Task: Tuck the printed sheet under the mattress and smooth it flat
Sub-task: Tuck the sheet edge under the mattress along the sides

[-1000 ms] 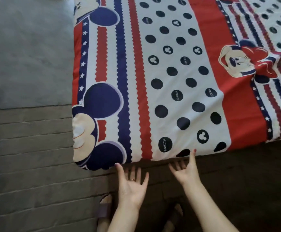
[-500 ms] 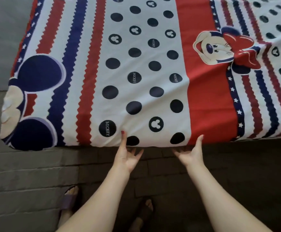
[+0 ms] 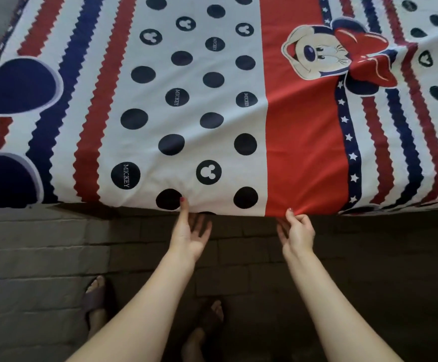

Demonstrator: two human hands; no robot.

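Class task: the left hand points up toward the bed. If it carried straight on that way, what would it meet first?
Probably the printed sheet at the mattress edge: the left hand already has its thumb on the hem, though depth is unclear.

Printed sheet (image 3: 212,105) lying over mattress, near edge hanging just past bed side. Left hand (image 3: 190,232) reaching to edge w/ palm up, fingers spread, thumb tip pressing sheet by black dot. Right hand (image 3: 297,231) pinching red band at hem, fingers curling. Creases fanning up from right pinch. Both feet in sandals (image 3: 95,299) standing on brick floor (image 3: 30,257) below.
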